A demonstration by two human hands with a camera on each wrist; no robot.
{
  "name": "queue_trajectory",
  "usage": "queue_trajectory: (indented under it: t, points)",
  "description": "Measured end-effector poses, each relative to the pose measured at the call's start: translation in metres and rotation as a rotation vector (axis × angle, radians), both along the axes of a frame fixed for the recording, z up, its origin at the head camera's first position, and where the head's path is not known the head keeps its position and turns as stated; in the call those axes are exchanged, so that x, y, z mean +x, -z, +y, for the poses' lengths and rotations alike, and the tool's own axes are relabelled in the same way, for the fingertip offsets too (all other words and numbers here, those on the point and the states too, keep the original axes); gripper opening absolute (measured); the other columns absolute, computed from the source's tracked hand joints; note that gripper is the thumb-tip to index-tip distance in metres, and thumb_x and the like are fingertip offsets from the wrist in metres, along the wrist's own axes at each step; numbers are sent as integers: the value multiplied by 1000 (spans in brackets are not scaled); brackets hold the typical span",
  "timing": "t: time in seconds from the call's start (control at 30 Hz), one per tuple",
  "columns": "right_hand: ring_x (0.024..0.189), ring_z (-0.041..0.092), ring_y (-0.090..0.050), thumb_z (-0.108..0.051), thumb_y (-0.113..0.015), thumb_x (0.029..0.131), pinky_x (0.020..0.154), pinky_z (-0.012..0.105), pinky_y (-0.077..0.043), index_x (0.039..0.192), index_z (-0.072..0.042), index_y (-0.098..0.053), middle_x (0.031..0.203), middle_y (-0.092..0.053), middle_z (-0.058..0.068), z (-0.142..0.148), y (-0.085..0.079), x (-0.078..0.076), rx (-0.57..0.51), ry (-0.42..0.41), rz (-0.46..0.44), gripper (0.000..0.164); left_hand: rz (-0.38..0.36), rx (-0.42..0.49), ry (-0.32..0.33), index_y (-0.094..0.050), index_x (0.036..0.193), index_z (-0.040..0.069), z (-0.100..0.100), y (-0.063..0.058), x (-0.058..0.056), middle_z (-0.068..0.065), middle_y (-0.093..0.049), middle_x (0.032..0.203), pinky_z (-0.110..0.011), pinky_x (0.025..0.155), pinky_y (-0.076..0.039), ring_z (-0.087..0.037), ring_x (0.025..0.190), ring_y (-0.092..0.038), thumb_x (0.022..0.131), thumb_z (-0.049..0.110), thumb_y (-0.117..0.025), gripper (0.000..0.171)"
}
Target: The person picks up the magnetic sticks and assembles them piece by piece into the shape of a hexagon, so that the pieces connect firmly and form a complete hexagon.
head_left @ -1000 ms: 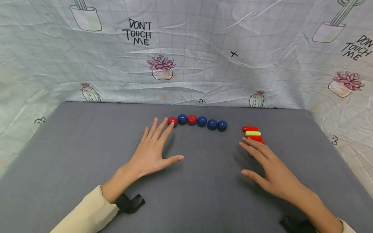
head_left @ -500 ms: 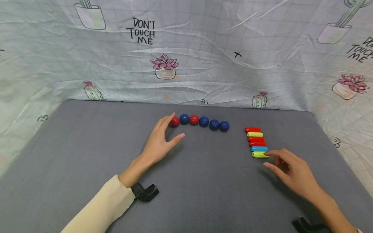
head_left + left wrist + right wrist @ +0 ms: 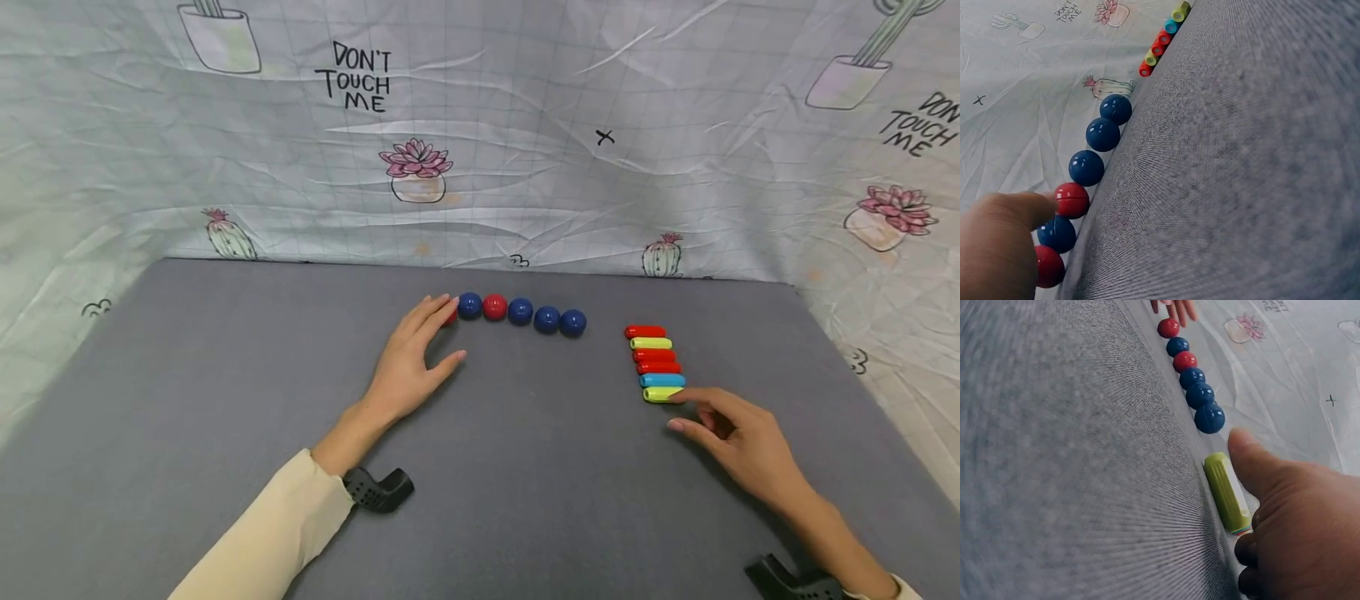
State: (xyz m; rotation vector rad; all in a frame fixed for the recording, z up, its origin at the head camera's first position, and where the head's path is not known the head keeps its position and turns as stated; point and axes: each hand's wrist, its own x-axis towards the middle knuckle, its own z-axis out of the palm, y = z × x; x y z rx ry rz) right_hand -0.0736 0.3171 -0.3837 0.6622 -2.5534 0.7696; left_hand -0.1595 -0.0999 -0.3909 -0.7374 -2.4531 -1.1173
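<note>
In the head view a row of red and blue balls lies on the grey table. My left hand point(image 3: 405, 367) reaches over the leftmost red ball point(image 3: 452, 318), its fingers fairly straight and partly hiding it. Beside it come a blue ball point(image 3: 470, 305) and another red ball point(image 3: 495, 307). To the right, short coloured cylinders lie stacked side by side in a column. My right hand point(image 3: 750, 450) has its index fingertip over the right end of the nearest yellow-green cylinder point(image 3: 656, 394). The thumb stands apart, the other fingers curled under; whether the index touches is unclear.
Three blue balls point(image 3: 547, 320) continue the row to the right. Behind the yellow-green cylinder lie a blue cylinder point(image 3: 662, 380) and several red and yellow-green ones. A printed cloth point(image 3: 525, 208) hangs along the table's back edge. Black wrist devices point(image 3: 378, 490) sit on both wrists.
My left hand has turned and drawn its fingers together by the leftmost red ball. My right hand has moved back toward the near end of the cylinder column, its fingers bending. Balls and cylinders look unmoved.
</note>
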Motion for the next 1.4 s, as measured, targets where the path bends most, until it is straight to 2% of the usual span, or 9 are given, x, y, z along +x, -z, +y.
queue_trajectory:
  t: [0.1,0.43,0.6,0.77,0.93,1.2,1.4]
  points:
    - [58,-1,-35,1,-84,65,52,18,-29,103,-17,-68,71,-41,-11,0,2,-1,-3,4,0,44,-1,-38,-6,-44,142,6,0,0,1,-15,-41,145,-51,109,-23,-35,137,-28,86,19,-72,64]
    - [56,-1,-37,2,-84,66,51,15,-32,108,-13,-65,72,-42,-11,2,3,-1,21,34,-4,49,33,-23,-83,-51,137,3,1,2,0,-14,-45,131,-47,99,-32,-33,119,-39,84,12,-74,58]
    - [56,0,-38,2,-83,66,53,14,-32,110,-10,-65,72,-42,-10,2,2,-2,36,56,6,49,11,-32,-125,-50,137,1,1,3,0,-15,-43,129,-49,94,-32,-33,115,-40,84,13,-74,59]
    - [58,1,-37,1,-83,67,52,17,-30,111,-10,-67,72,-42,-10,3,2,-2,53,57,17,48,-19,-48,-149,-55,132,1,2,3,0,-15,-45,125,-48,89,-34,-33,112,-42,85,15,-73,52]
    - [59,2,-36,1,-83,67,52,18,-28,109,-12,-69,72,-42,-9,2,3,-2,64,54,33,46,-10,-71,-137,-58,129,7,1,3,1,-13,-46,125,-48,84,-34,-32,111,-42,85,18,-74,48]
    - [59,1,-36,4,-84,64,51,17,-28,103,-13,-69,73,-42,-9,2,3,-3,58,66,46,45,50,-117,-63,-65,119,20,1,2,1,-8,-52,123,-48,83,-32,-30,117,-41,83,26,-76,38]
    - [59,1,-34,5,-84,64,50,16,-26,99,-14,-69,73,-42,-8,2,3,-3,53,91,47,42,55,-89,-29,-67,113,20,2,2,1,-1,-61,113,-46,82,-29,-23,111,-46,81,21,-78,34]
